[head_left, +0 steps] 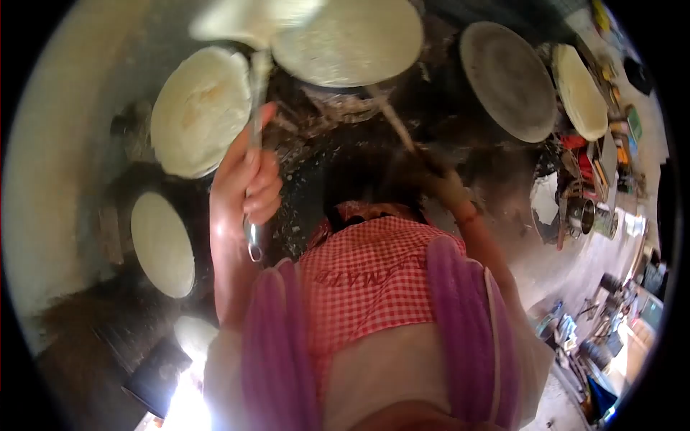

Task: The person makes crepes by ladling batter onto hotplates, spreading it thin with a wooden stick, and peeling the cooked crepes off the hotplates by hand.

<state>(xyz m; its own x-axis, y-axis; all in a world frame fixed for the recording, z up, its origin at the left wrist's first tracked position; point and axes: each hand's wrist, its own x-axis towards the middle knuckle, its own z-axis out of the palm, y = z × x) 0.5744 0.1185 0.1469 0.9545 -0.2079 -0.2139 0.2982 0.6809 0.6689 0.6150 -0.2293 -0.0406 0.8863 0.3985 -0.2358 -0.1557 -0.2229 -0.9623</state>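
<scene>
My left hand (244, 179) is closed around the long handle of a spatula (259, 79), with its hanging loop below my fist. Its far end meets a pale, motion-blurred shape (233, 20) at the top, so I cannot tell blade from dough there. Beside it lies a pale round flatbread (348, 43) on a griddle. My right hand (447, 188), partly in shadow, grips a thin wooden stick (392, 117) that reaches under that griddle's near edge. Left of the spatula, a second flatbread (198, 115) shows light brown patches.
A bare dark griddle (509, 82) stands at upper right, with a stack of pale flatbreads (581, 93) beyond it. Another pale round (163, 244) lies at left. A metal pot (581, 215) stands at right. Bright light (188, 402) glares at lower left.
</scene>
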